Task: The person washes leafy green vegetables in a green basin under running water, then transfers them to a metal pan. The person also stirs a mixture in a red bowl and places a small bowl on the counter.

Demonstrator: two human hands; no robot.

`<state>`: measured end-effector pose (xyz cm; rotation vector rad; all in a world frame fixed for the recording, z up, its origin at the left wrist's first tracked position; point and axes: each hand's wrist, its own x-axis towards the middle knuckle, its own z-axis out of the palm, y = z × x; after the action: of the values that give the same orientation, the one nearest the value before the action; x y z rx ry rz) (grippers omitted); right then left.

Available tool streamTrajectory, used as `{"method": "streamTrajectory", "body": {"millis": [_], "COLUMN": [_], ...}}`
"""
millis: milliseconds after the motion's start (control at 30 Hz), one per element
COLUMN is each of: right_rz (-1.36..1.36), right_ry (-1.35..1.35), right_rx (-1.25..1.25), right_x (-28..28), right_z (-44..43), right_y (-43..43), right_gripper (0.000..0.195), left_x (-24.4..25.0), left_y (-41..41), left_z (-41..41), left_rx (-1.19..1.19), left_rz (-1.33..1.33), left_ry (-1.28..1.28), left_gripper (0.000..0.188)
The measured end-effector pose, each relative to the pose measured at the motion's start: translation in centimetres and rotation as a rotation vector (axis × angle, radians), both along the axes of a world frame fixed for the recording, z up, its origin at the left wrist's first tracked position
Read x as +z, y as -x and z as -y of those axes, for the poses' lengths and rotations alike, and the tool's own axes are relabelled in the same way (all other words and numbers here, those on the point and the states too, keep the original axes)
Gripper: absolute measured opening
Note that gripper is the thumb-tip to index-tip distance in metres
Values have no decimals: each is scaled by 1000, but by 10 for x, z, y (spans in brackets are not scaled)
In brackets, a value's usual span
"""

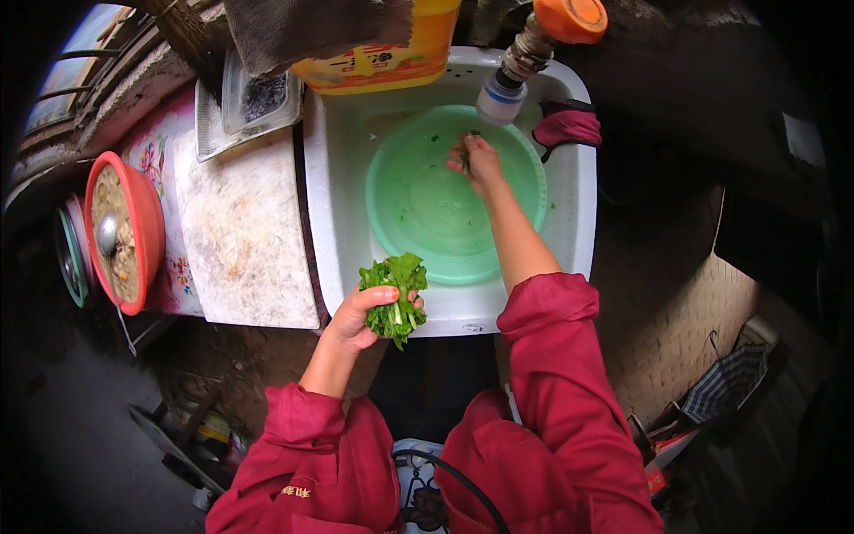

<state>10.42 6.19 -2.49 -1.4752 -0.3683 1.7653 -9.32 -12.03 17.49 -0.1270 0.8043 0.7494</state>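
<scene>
A bunch of chopped leafy greens (pixel 395 308) is gripped in my left hand (pixel 360 316), over the front left edge of the white sink (pixel 460 326). In the sink stands a pale green plastic basin (pixel 380 230) of water, with small leaf bits afloat. My right hand (pixel 479 160) is over the right part of the basin, below the tap's filter nozzle (pixel 500 100). Its fingers are curled around a small amount of dark green leaves (pixel 466 160). Whether its fingertips touch the water cannot be told.
Left of the sink lies a worn white board (pixel 243 233), with clear plastic trays (pixel 233 133) behind it. An orange-red bowl (pixel 155 227) of pale mush holds a metal spoon (pixel 107 233). A yellow container (pixel 380 67) overhangs the sink's back; a dark red cloth (pixel 567 128) drapes its right rim.
</scene>
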Motion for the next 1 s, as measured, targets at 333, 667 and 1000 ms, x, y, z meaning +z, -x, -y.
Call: {"method": "streamTrajectory", "body": {"millis": [333, 667, 1000], "right_rz": [-530, -71, 113], "right_ry": [84, 285, 91], "right_rx": [-80, -13, 185], "right_x": [-1, 50, 16], "right_z": [0, 66, 25], "right_y": [69, -3, 52], "right_gripper": [26, 37, 27], "left_x": [-6, 0, 0], "left_y": [1, -7, -10], "left_z": [10, 10, 16], "left_rx": [38, 67, 12], "left_rz": [55, 80, 49], "left_ry": [-12, -25, -28], "left_gripper": [47, 45, 46]}}
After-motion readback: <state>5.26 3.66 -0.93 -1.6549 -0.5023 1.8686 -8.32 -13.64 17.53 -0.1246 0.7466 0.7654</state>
